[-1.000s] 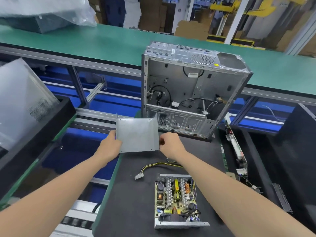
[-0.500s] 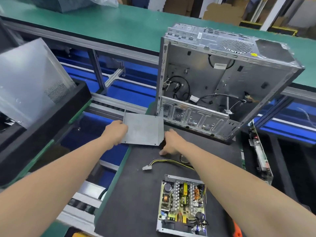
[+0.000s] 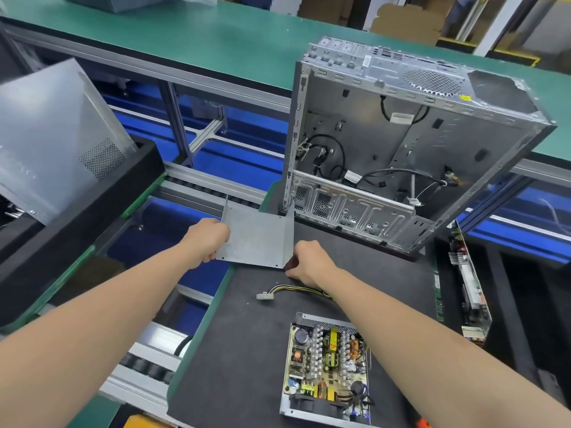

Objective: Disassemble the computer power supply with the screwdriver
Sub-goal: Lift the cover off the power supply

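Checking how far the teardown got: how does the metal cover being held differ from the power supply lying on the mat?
The metal cover is bare bent sheet; the power supply holds a crowded circuit board. The left hand grips the metal cover at the black mat's far edge, right hand at its corner; the power supply lies flat on the mat, no hand on it. Both are grey metal.

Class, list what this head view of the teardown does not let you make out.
Head view only:
Right hand: its fingers are tucked under it at the metal cover's corner, so its grip is unclear.
Orange object: cut off by the bottom edge; unidentifiable.
Power supply's far right corner: hidden by the right forearm.
Case label: too small to read.
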### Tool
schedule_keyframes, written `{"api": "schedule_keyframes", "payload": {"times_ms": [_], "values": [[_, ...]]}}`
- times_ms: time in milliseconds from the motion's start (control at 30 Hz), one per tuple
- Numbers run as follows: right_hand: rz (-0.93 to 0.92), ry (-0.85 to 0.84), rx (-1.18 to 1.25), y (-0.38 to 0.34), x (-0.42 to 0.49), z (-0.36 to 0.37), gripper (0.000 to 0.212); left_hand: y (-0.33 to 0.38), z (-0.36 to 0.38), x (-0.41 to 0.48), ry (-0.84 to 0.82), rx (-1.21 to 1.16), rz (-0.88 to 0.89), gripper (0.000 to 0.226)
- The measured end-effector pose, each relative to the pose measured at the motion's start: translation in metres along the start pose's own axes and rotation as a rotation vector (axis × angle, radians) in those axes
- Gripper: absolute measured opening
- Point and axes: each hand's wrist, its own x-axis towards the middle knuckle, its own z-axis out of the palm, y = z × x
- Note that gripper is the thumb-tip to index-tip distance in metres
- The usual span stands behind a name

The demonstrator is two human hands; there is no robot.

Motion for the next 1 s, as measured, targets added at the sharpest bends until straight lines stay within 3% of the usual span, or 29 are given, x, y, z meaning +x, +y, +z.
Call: {"api": "schedule_keyframes", "payload": {"times_ms": [100,300,367,733,1000], "values": [[0.006,-0.039,0.023,0.002,-0.004,0.0,0.031,0.001,0.004,-0.001,-0.019,0.009,0.007,0.029],[0.098,-0.13,0.116,0.012,-0.017,-0.002,0.009,0.009,0.019,0.0,-0.072,0.053,-0.004,0.027],[0.132,-0.146,0.142,0.017,-0.022,-0.002,0.013,0.012,0.024,0.0,-0.088,0.077,-0.008,0.026],[0.235,-0.088,0.203,0.031,-0.035,0.003,0.012,0.014,0.041,0.009,-0.204,0.147,0.055,0.024],[0.314,-0.052,0.242,0.028,-0.034,0.008,0.014,0.015,0.049,0.007,-0.088,0.107,0.192,0.028]]}}
